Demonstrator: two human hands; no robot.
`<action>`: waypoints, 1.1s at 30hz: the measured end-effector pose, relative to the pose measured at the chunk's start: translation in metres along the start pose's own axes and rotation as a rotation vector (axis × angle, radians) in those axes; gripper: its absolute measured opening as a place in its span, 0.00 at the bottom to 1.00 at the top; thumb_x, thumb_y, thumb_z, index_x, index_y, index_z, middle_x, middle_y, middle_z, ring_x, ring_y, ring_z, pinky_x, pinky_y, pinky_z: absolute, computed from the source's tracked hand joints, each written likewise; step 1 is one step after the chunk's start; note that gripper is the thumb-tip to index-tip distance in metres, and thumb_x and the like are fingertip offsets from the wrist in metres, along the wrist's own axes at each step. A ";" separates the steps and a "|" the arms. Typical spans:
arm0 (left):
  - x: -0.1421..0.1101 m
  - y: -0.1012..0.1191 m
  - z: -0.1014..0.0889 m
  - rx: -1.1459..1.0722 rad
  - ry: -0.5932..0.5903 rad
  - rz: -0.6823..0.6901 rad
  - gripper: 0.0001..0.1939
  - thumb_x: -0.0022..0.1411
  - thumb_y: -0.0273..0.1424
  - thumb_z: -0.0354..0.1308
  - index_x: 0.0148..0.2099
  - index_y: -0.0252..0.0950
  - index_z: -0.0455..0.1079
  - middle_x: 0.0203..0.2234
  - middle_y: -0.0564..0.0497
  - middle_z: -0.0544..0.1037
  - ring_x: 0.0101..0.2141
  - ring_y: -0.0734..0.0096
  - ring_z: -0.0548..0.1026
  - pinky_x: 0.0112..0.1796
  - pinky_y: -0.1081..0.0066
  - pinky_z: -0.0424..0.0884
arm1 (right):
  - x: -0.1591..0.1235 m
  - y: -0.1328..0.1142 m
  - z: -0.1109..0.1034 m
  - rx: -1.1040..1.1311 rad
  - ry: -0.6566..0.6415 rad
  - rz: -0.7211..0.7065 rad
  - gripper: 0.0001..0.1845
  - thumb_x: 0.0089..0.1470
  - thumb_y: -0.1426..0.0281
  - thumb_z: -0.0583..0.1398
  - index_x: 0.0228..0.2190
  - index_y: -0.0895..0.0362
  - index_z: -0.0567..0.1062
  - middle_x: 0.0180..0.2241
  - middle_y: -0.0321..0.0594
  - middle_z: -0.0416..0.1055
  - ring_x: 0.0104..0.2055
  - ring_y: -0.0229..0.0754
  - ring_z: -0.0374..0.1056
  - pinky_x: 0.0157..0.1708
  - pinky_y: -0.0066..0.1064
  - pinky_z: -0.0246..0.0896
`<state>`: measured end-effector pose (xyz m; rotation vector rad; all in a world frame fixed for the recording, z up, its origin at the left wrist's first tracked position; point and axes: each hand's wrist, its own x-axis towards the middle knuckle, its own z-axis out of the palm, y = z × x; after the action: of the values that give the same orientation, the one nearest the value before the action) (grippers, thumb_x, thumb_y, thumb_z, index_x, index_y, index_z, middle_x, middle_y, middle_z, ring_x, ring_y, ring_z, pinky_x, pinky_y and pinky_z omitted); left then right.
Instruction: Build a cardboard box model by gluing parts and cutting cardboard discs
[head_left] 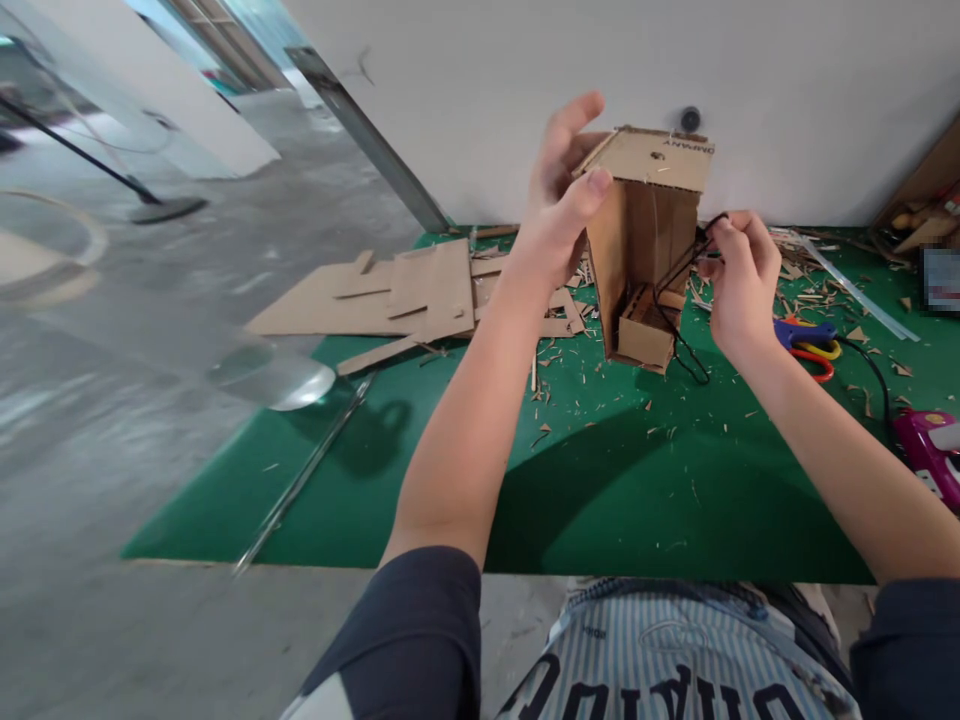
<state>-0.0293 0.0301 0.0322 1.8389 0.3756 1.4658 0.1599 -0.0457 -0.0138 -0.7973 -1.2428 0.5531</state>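
A tall cardboard box (649, 225), open at the front, is held up above the green table. Its top panel carries printed letters and a small hole, and a smaller cardboard compartment (646, 340) sits at its bottom. My left hand (566, 190) grips the box's upper left edge, thumb on the front and fingers behind. At the box's right side, my right hand (742, 270) pinches a thin black cord (664, 300). The cord crosses the box's open front and hangs in a loop below. A thin clear strand runs down inside the box.
Flat cardboard pieces (420, 290) and scraps lie along the back of the green table (637, 490). Scissors (806, 338) and a purple glue gun (930, 450) lie at the right. A clear strip (855, 285) rests behind them; a thin clear rod (307, 470) crosses the left side.
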 end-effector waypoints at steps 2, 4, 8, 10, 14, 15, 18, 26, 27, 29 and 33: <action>-0.001 0.000 0.000 -0.049 0.041 0.028 0.35 0.48 0.59 0.67 0.57 0.57 0.68 0.46 0.56 0.80 0.51 0.55 0.76 0.54 0.60 0.70 | 0.000 -0.003 0.005 0.101 0.056 0.046 0.19 0.58 0.48 0.59 0.30 0.50 0.67 0.34 0.36 0.69 0.42 0.44 0.73 0.39 0.37 0.70; -0.003 0.001 0.000 -0.076 0.033 0.036 0.33 0.48 0.56 0.69 0.55 0.57 0.70 0.44 0.56 0.80 0.49 0.56 0.78 0.50 0.61 0.72 | 0.002 -0.009 0.006 0.194 0.088 0.097 0.18 0.57 0.52 0.60 0.27 0.50 0.63 0.30 0.35 0.66 0.36 0.41 0.71 0.37 0.36 0.69; -0.006 0.005 0.000 -0.078 -0.029 0.044 0.32 0.50 0.51 0.71 0.57 0.55 0.70 0.45 0.56 0.79 0.46 0.60 0.78 0.46 0.63 0.70 | 0.009 -0.029 0.001 0.227 0.125 0.124 0.19 0.59 0.53 0.59 0.28 0.48 0.57 0.24 0.30 0.55 0.27 0.40 0.64 0.36 0.37 0.68; -0.007 0.007 -0.001 -0.050 -0.048 0.009 0.37 0.48 0.52 0.72 0.59 0.53 0.68 0.46 0.55 0.77 0.45 0.61 0.78 0.46 0.63 0.70 | 0.015 -0.038 -0.006 0.218 0.088 0.153 0.16 0.58 0.57 0.61 0.30 0.47 0.59 0.24 0.28 0.53 0.26 0.39 0.61 0.36 0.37 0.68; -0.007 0.008 -0.001 -0.013 0.002 -0.071 0.36 0.47 0.53 0.71 0.57 0.53 0.66 0.47 0.54 0.77 0.48 0.59 0.76 0.49 0.62 0.70 | 0.025 -0.046 -0.020 0.104 0.020 0.174 0.10 0.59 0.56 0.57 0.36 0.46 0.61 0.27 0.30 0.61 0.28 0.38 0.62 0.35 0.34 0.67; -0.007 0.007 -0.001 -0.020 0.004 -0.070 0.35 0.48 0.52 0.71 0.57 0.54 0.66 0.47 0.55 0.78 0.48 0.59 0.76 0.49 0.62 0.70 | 0.026 -0.045 -0.022 0.075 -0.015 0.178 0.10 0.59 0.57 0.57 0.36 0.47 0.62 0.29 0.32 0.64 0.29 0.38 0.64 0.34 0.34 0.67; -0.005 0.004 -0.003 -0.032 -0.004 -0.028 0.37 0.47 0.52 0.71 0.58 0.53 0.65 0.46 0.55 0.78 0.45 0.62 0.77 0.46 0.64 0.71 | 0.024 -0.038 -0.026 0.021 -0.214 0.198 0.10 0.55 0.60 0.60 0.34 0.49 0.64 0.32 0.35 0.70 0.29 0.37 0.66 0.30 0.33 0.67; -0.009 0.010 0.002 0.040 0.031 -0.060 0.32 0.50 0.50 0.70 0.56 0.55 0.67 0.46 0.55 0.77 0.44 0.63 0.78 0.45 0.63 0.72 | -0.001 -0.027 -0.012 -0.419 -0.747 0.045 0.26 0.52 0.65 0.66 0.53 0.57 0.72 0.46 0.46 0.79 0.32 0.40 0.71 0.35 0.36 0.68; -0.009 0.009 0.002 0.051 0.003 -0.041 0.31 0.52 0.50 0.69 0.57 0.54 0.66 0.47 0.56 0.77 0.45 0.64 0.78 0.46 0.62 0.71 | -0.002 -0.027 -0.010 -0.460 -0.763 0.015 0.23 0.54 0.68 0.64 0.52 0.58 0.74 0.44 0.45 0.80 0.33 0.40 0.72 0.37 0.36 0.68; -0.009 0.006 0.000 0.075 -0.048 -0.003 0.32 0.56 0.50 0.66 0.60 0.53 0.63 0.47 0.57 0.75 0.45 0.66 0.78 0.48 0.61 0.70 | -0.002 -0.028 -0.008 -0.545 -0.779 -0.050 0.16 0.56 0.73 0.60 0.47 0.58 0.78 0.39 0.44 0.80 0.34 0.41 0.73 0.39 0.37 0.68; -0.007 -0.001 -0.007 0.088 -0.076 -0.012 0.34 0.56 0.49 0.66 0.61 0.53 0.60 0.49 0.56 0.75 0.45 0.66 0.77 0.48 0.60 0.69 | 0.006 -0.029 -0.015 -0.650 -0.716 -0.193 0.14 0.55 0.76 0.57 0.39 0.55 0.80 0.40 0.44 0.79 0.38 0.45 0.73 0.42 0.40 0.68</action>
<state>-0.0373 0.0289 0.0267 1.9521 0.4186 1.3872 0.1747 -0.0626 0.0112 -1.0374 -2.2006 0.2680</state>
